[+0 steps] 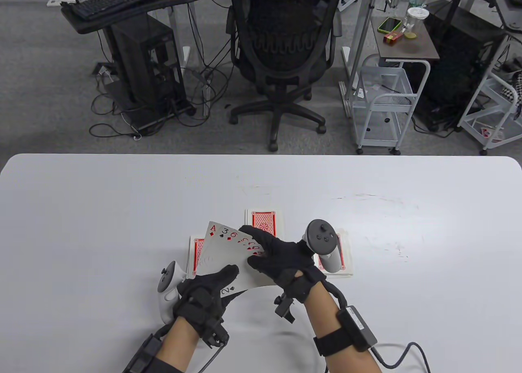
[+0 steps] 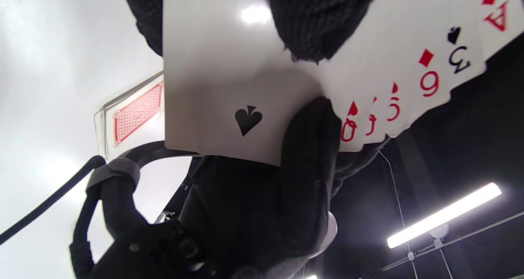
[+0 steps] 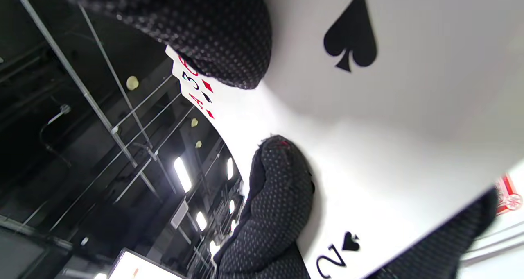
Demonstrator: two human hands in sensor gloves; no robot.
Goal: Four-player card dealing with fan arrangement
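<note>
So both hands are in black knit gloves with a dotted grippy texture, and together they're holding up a fan of playing cards (image 1: 228, 252) face-up just above the white table (image 1: 81, 209). The left hand (image 1: 204, 299) pinches the bottom of the fan with its thumb curled over the front card, the 2 of spades (image 3: 389, 127), which is smooth and glossy enough to catch a glare spot. The right hand (image 1: 281, 258) curls its fingers over the fan's right edge, thumb on the face. The corners read A of diamonds, 3 of spades, 6 of diamonds, then a few more red ones half hidden under the fingers, so I can't tell them all. Flat on the table are three face-down piles with red patterned backs and white borders: one (image 1: 196, 252) tucked behind the fan on the left, one (image 1: 263, 220) just past it, and one (image 1: 344, 263) on the right, partly under the grey rounded tracker (image 1: 322, 238) strapped to the right hand.
</note>
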